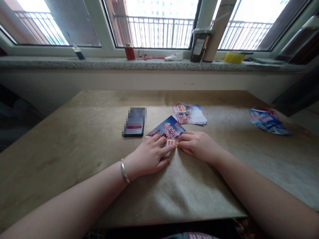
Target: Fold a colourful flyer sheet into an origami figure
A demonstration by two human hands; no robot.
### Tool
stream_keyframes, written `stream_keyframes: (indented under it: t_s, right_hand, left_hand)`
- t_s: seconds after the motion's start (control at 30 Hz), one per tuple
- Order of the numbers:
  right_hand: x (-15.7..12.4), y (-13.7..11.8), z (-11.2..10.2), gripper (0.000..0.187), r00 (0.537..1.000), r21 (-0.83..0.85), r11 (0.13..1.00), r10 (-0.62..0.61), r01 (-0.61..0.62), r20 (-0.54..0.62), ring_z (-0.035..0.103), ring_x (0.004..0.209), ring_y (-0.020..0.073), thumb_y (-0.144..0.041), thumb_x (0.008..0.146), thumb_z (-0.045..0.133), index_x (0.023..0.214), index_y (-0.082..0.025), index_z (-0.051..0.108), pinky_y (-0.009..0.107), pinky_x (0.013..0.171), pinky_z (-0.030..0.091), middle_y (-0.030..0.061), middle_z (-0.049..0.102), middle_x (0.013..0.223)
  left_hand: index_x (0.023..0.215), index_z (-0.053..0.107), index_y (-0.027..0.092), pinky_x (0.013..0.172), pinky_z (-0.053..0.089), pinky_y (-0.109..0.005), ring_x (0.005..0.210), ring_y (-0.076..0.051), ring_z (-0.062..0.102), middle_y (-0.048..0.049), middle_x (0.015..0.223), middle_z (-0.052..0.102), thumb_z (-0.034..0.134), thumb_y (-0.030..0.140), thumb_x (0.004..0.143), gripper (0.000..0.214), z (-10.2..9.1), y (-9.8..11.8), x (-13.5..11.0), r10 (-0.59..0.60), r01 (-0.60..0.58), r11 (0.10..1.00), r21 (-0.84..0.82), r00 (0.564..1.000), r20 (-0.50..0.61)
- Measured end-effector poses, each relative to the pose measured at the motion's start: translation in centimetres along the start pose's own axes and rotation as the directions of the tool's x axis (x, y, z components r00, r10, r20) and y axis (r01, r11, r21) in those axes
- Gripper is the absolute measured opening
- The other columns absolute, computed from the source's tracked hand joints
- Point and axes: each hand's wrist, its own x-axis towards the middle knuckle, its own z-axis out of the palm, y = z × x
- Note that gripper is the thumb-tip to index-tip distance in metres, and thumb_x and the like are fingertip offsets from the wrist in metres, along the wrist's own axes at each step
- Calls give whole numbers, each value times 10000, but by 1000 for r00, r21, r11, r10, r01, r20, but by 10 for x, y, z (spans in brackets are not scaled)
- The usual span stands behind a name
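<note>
A blue and red printed leaflet [167, 129] lies on the tan table [74, 139] in front of me. My left hand [149, 156], with a silver bracelet at the wrist, presses its fingers on the leaflet's near edge. My right hand [198, 146] meets it from the right, fingers curled and pinching the same near edge. Both hands touch the leaflet at its lower corner, which looks folded.
A dark phone [134, 126] lies just left of the leaflet. A small stack of leaflets [189, 114] sits behind it, another pile [267, 121] at the far right. The windowsill [149, 63] holds a red cup, a dark jar, a yellow object.
</note>
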Motion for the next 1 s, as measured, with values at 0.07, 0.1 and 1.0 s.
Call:
stream_keyframes:
  t_s: [0.07, 0.1, 1.0]
  right_hand:
    - [0, 0, -1, 209, 1000, -2, 1000, 11, -11, 7, 573, 836, 162, -199, 902, 486, 861, -196, 691, 265, 680, 413, 57, 666, 918]
    - [-1, 1, -1, 204, 1000, 0, 1000, 13, -13, 8, 574, 839, 161, -195, 898, 489, 862, -199, 691, 263, 679, 414, 54, 666, 927]
    - [-14, 16, -8, 185, 990, 49, 990, 126, -129, 56, 624, 834, 146, -181, 851, 514, 821, -229, 690, 257, 696, 431, 14, 688, 957]
  left_hand:
    - [1325, 465, 232, 1002, 361, -435, 1082, -268, 463, -100, 1152, 533, 486, 402, 897, 460, -1, 1, 0, -1, 1, 1000, 5, 1000, 6]
    - [1323, 465, 233, 1004, 358, -436, 1080, -267, 464, -99, 1148, 534, 489, 398, 897, 458, -1, 1, 0, -4, 4, 1000, 5, 1000, 7]
    - [1299, 490, 246, 1037, 342, -449, 1118, -276, 442, -93, 1174, 520, 477, 407, 904, 427, -4, 1, 0, -16, 16, 1000, -14, 1000, 22]
